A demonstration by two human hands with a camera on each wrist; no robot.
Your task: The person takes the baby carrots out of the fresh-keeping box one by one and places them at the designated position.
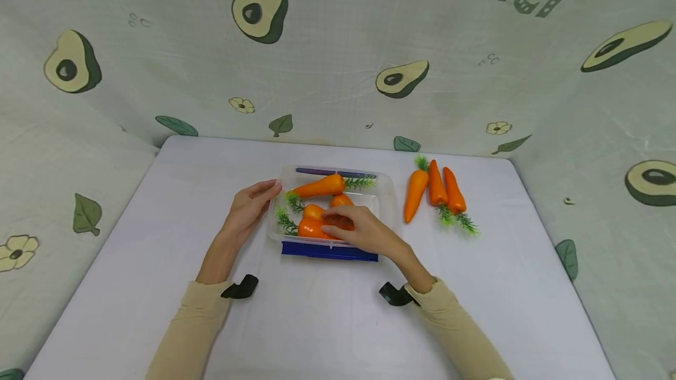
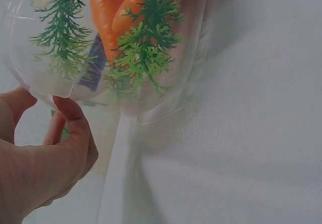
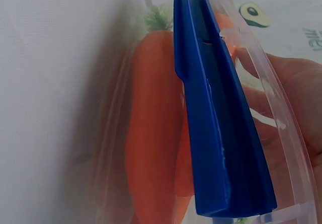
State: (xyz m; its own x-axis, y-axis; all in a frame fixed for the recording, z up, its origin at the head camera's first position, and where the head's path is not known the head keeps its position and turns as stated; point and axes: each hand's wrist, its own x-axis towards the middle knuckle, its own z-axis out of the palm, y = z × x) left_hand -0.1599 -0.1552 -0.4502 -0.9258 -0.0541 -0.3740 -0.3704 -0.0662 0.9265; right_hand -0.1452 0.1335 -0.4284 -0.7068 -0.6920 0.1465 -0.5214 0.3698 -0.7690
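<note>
Settling the carrots (image 1: 315,228) flat, below the rim, should suit this container (image 1: 389,204), mid-worktop (image 1: 301,321) toward its far edge; keep leaves inside. Left hand (image 1: 247,209) pinches the container's far-left corner; right hand (image 1: 365,230) part-curled over near-edge carrots, can't tell if gripping
</note>
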